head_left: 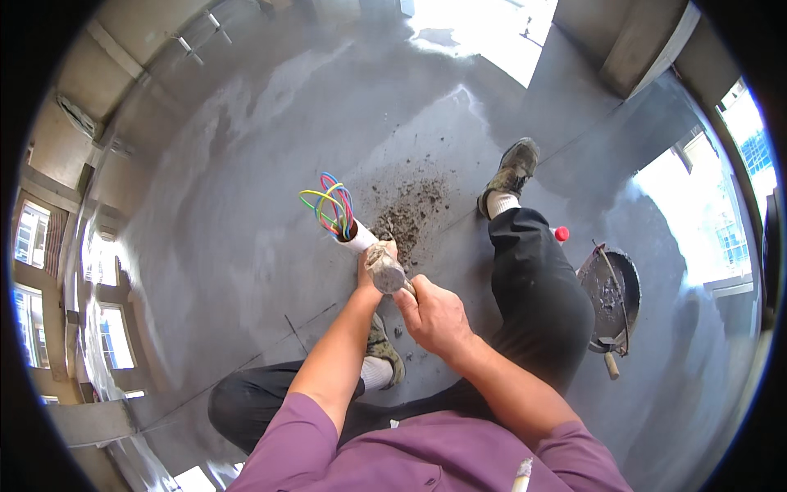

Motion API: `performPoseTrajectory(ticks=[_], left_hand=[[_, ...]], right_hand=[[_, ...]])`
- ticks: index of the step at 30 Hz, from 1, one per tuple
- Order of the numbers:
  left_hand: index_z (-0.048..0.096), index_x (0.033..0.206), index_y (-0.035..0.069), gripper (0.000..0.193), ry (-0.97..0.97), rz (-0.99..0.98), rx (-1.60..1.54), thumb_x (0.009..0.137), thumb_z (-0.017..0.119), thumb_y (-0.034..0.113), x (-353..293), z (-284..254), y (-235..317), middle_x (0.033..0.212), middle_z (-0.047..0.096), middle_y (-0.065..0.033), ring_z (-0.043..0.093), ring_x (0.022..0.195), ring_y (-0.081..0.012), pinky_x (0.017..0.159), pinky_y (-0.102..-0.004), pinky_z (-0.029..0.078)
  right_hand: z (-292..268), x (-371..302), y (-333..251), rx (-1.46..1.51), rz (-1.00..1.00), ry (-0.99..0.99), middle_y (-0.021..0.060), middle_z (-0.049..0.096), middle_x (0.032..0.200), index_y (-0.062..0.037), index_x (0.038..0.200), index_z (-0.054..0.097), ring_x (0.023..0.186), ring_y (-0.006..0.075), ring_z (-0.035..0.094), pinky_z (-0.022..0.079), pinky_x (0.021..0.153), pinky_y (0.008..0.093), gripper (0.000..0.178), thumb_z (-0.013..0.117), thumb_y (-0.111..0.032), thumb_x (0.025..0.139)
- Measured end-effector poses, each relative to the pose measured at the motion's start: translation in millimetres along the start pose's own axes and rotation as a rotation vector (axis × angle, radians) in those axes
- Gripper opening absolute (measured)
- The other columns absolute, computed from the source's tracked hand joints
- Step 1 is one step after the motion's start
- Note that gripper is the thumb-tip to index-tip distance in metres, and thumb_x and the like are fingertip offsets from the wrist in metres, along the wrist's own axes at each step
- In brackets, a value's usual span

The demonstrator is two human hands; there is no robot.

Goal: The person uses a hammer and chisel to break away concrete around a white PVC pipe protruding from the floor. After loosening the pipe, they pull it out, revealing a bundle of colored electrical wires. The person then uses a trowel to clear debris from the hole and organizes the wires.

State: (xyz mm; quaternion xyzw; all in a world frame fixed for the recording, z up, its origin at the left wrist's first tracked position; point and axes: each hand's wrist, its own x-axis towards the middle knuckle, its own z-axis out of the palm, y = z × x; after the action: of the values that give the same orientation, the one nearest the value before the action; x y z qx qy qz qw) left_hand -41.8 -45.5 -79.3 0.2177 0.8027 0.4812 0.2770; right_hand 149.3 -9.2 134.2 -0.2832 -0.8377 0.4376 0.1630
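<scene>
My right hand (439, 314) is closed round the short handle of a club hammer. The mortar-smeared hammer head (387, 272) hangs in front of my left hand (366, 269), hiding most of its fingers. My left hand is closed, but what it grips is hidden behind the head. Just beyond it a white plastic pipe (359, 238) sticks up from the floor. Looped red, blue, yellow and green wires (332, 205) come out of the pipe's open end. Broken mortar crumbs (410, 209) lie scattered to the right of the pipe.
A black bucket (633, 283) with mortar residue stands right of my bent leg, a wooden tool handle (611, 366) beside it. A red bottle cap (561, 234) shows by my knee. The smooth grey concrete floor (246, 205) has wet patches. A pillar (643, 45) rises at far right.
</scene>
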Motion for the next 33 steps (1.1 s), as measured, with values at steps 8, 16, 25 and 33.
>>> performPoseTrajectory(ticks=[8,16,25,33], left_hand=[[0.051,0.066,0.01,0.033,-0.095,-0.205,-0.126,0.095,0.053,0.026,-34,1,90,0.059,0.05,-0.0002,0.05,0.056,-0.0147,0.054,-0.0347,0.043],[0.053,0.067,0.009,0.023,0.032,0.265,0.095,0.085,0.056,0.024,-22,-5,42,0.063,0.051,-0.0019,0.049,0.061,-0.0148,0.057,-0.0359,0.042],[0.055,0.081,0.005,0.024,-0.094,0.132,-0.036,0.092,0.056,0.026,-33,-4,49,0.069,0.055,-0.0075,0.053,0.067,-0.0176,0.066,-0.0375,0.046],[0.06,0.081,0.006,0.019,-0.087,0.153,0.004,0.087,0.067,0.023,-27,7,26,0.077,0.065,-0.0142,0.064,0.071,-0.0286,0.065,-0.0411,0.047]], right_hand=[[0,0,10,-0.041,0.025,-0.001,0.0253,0.063,0.076,-0.0018,0.086,0.054,0.075,0.0481,0.063,0.049,0.067,0.055,0.041,0.054,-0.04,0.1],[10,1,12,-0.094,0.029,-0.006,0.0275,0.061,0.071,-0.0028,0.082,0.055,0.072,0.0498,0.061,0.047,0.063,0.0572,0.039,0.054,-0.038,0.1],[12,-7,18,-0.162,0.041,-0.026,0.0286,0.061,0.071,-0.0012,0.081,0.054,0.072,0.0514,0.061,0.046,0.063,0.0586,0.042,0.053,-0.039,0.101],[15,-12,21,-0.205,0.063,-0.064,0.0299,0.063,0.075,-0.0003,0.083,0.057,0.074,0.052,0.061,0.047,0.068,0.0586,0.047,0.049,-0.043,0.101]])
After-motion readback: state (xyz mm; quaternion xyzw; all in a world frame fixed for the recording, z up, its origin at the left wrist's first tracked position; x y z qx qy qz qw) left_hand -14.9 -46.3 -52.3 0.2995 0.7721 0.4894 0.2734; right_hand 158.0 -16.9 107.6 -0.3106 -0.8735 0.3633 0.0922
